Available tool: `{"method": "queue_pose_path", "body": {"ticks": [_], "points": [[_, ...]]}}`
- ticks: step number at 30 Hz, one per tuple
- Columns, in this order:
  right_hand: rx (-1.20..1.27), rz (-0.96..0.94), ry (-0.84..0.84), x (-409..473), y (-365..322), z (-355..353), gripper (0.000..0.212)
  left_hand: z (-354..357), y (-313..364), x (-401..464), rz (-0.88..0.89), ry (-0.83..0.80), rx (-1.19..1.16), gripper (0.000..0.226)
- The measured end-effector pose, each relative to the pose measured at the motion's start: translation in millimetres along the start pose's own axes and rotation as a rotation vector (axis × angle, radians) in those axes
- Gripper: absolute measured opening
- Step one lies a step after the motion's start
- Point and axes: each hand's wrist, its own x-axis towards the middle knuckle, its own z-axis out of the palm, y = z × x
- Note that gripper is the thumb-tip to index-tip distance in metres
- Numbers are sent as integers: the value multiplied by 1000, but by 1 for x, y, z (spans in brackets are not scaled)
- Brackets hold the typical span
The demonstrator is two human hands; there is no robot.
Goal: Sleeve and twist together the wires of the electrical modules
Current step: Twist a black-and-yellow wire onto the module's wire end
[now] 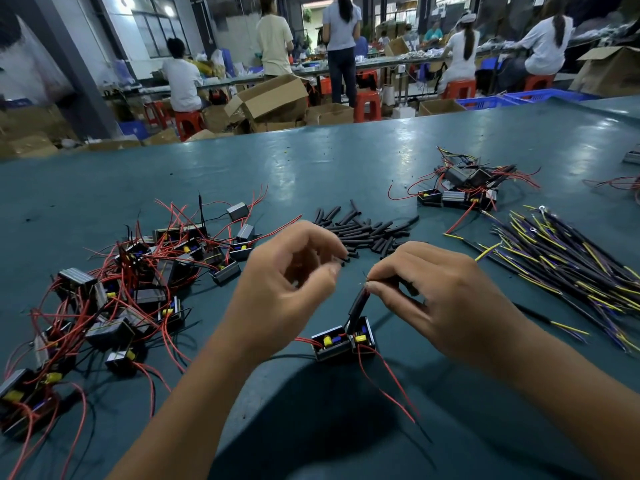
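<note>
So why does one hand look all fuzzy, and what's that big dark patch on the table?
In the head view, the left hand is smeared by motion blur; the right hand looks sharper. The dark patch is a shadow on the green table. Farther back, ceiling lights make glare, and the wide lens bends the table's far edge.

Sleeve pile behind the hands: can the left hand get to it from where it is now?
Probably yes. The left hand hovers beside the pile of black sleeves, with nothing between them on the green table.
</note>
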Motion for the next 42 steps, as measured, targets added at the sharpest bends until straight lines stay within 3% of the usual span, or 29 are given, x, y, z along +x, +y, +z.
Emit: {"method": "queue_pose_path", "body": {"ticks": [1, 3, 11, 15, 22, 25, 29, 31, 34, 38, 42], "points": [[10, 7, -8, 0, 1, -1, 11, -4, -2, 1, 147, -38, 155, 16], [17, 6, -19, 0, 2, -1, 10, -7, -3, 1, 259, -104, 314, 21], [9, -22, -27, 0, 1, -3, 10, 0, -10, 4, 396, -51, 466, 14], [-46, -82, -4, 0, 0, -2, 12, 2, -5, 4, 381, -72, 457, 13], [-56, -85, -15, -1, -1, -1, 8, 6, 1, -3, -88, -189, 34, 17], [-45, -66, -11, -1, -3, -1, 11, 8, 2, -1, -228, -155, -57, 18], [-72, -93, -7, 0, -4, 0, 10, 13, 5, 0, -613, -193, -510, 31], [-58, -77, -10, 0, -2, 0, 10, 16, 5, -1, -682, -196, -619, 32], [23, 57, -18, -1, 3, 0, 12, 15, 7, -2, -520, -60, -420, 21], [73, 168, -25, -2, 6, 1, 13, 13, 7, -4, 18, 13, 242, 9], [54, 171, -26, -2, 8, 0, 15, 11, 11, -3, 276, -10, 367, 8]]}}
